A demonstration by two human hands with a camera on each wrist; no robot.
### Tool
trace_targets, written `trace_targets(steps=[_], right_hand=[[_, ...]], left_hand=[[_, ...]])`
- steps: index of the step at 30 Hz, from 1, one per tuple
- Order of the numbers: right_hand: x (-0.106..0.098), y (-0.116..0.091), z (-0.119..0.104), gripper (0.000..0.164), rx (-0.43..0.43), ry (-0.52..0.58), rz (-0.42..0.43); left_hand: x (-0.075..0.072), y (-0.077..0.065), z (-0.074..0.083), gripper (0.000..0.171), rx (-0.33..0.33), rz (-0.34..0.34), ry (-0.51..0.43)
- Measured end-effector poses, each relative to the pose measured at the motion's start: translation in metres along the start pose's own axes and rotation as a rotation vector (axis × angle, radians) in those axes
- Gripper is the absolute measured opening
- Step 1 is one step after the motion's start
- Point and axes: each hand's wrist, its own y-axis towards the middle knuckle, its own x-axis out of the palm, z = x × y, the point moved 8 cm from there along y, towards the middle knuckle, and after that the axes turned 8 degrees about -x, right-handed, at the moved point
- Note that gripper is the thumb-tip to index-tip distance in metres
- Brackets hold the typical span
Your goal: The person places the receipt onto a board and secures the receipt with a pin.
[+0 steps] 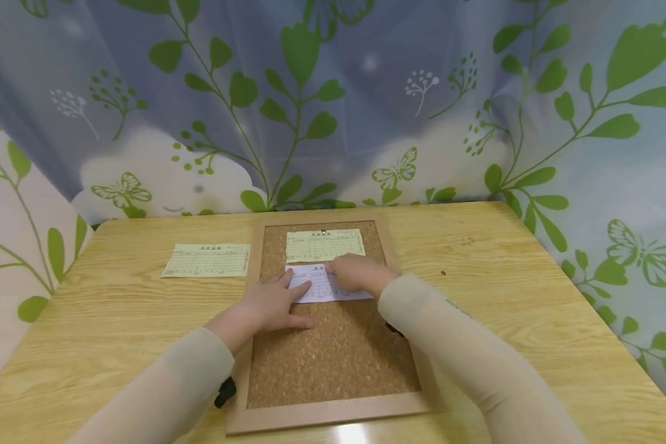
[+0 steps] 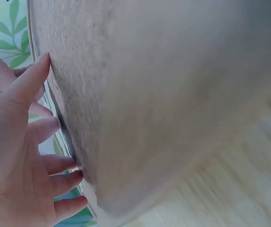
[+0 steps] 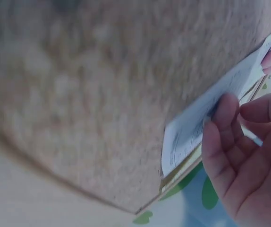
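A white printed form slip [image 1: 323,292] lies across the upper half of a wood-framed corkboard [image 1: 333,354]. My left hand [image 1: 269,306], fingers spread, rests on the slip's left end, its thumb over the cork. At the slip's top edge, my right hand [image 1: 357,272] has its fingers curled in. In the right wrist view, the fingertips of the right hand [image 3: 249,161] pinch a small dark thing, seemingly a pin, against the white slip [image 3: 187,135]; it is mostly hidden. Just above, a pale yellow form slip [image 1: 311,245] hangs from a small dark pin [image 1: 324,232].
Another pale yellow form slip [image 1: 208,260] lies on the wooden table [image 1: 116,345], left of the board. A curtain [image 1: 338,148] with green leaves and butterflies hangs behind the table's back edge. Small dark marks [image 1: 443,272] show on the tabletop at right.
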Motion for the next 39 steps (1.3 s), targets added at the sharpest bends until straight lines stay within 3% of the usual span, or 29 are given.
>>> trace_targets(steps=[5,16,24,32,39], right_hand=[[-0.002,0.001,-0.003,0.023,-0.012,-0.033,0.071],[-0.004,0.003,-0.018,0.023,-0.03,-0.014,0.147],[-0.004,0.011,-0.035,0.039,-0.053,0.068,0.154],[-0.006,0.023,-0.066,0.041,-0.092,0.098,0.13],[-0.006,0.035,-0.088,0.035,-0.149,0.109,0.135]], left_hand=[[0.002,-0.004,-0.012,0.086,0.012,0.033,0.031],[-0.006,-0.022,-0.041,0.082,-0.012,0.093,0.001],[-0.011,-0.035,-0.07,0.082,-0.047,0.099,-0.12],[-0.009,-0.045,-0.107,0.081,-0.11,0.095,-0.087],[-0.007,-0.056,-0.129,0.077,-0.132,0.108,-0.089]])
